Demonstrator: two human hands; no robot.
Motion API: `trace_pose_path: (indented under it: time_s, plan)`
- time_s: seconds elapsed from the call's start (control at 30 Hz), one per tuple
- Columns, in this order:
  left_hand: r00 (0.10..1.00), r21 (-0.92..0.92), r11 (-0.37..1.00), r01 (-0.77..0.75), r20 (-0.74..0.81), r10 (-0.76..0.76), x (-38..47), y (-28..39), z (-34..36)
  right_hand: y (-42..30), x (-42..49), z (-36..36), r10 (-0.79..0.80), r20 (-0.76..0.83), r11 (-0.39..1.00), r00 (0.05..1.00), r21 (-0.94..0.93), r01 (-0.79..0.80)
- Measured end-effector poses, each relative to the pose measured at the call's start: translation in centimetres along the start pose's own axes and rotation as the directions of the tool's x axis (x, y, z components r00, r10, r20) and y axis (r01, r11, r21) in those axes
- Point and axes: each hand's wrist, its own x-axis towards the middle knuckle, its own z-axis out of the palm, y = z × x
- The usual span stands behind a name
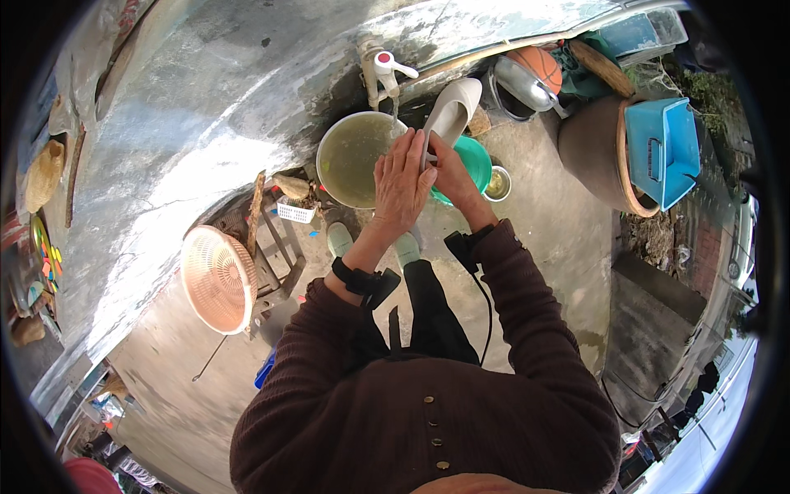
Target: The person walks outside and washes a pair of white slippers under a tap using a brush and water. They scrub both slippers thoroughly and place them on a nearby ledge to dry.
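Note:
A pale slip-on shoe (455,106) is tilted over the gap between a wide basin (349,163) of cloudy water and a green plastic basin (476,162). My right hand (455,176) grips the shoe near its lower end. Pressed along the shoe's left side is my left hand (402,179), its fingers straight and close together. Its palm is hidden, so I cannot tell whether it holds anything. Above the wide basin, a white lever tap (387,69) runs a thin stream of water into it. A small metal bowl (497,184) stands right of the green basin.
To the left, a peach plastic colander (219,278) leans by a wooden stool (281,278), near a small white basket (297,210). On the right are a metal pot (523,83), a basketball (537,66) and a large clay jar (589,154) bearing a blue bin (669,151). A concrete wall (247,80) rises behind.

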Motion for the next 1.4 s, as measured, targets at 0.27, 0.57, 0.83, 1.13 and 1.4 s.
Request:
trace_pose_path:
  time_s: [0.27,0.57,0.83,1.13,1.4]
  plan:
    - [0.960,-0.004,0.994,0.112,0.259,-0.107,1.1,-0.7,-0.3,0.5,1.0,0.2,0.002,0.015,0.997,1.000,0.078,-0.003]
    - [0.808,-0.259,0.782,0.568,0.356,-0.469,7.2,-11.1,5.1,4.6,5.0,1.2,0.117,0.094,0.993,0.989,-0.020,-0.115]
    - [0.998,-0.101,0.994,0.041,-0.051,-0.046,4.5,-6.1,4.5,3.9,7.1,-1.8,0.256,-0.102,0.889,0.961,0.416,-0.193]
    - [0.873,-0.411,0.806,0.427,0.418,-0.251,5.6,-6.6,5.0,1.8,2.6,-0.7,0.148,-0.011,0.986,0.989,0.078,-0.147]
    - [0.411,-0.429,0.028,0.903,0.845,-0.342,7.2,-6.9,2.4,-2.1,0.4,-1.2,0.078,0.224,0.995,0.971,-0.076,-0.062]
